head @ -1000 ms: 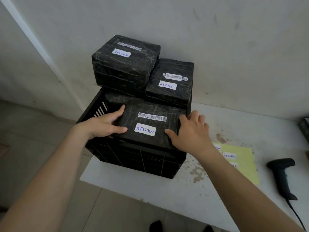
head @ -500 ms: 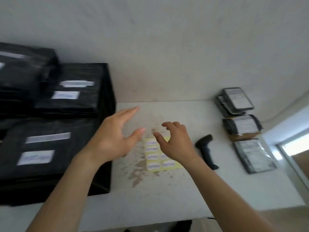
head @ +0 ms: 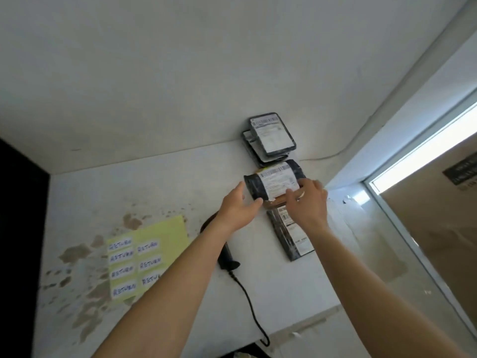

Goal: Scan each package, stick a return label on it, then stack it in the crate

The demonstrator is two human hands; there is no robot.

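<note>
stained white table, both hands around a black-wrapped package

Label sheet lies left of the scanner; packages line up right, perhaps touching the wall.
</note>
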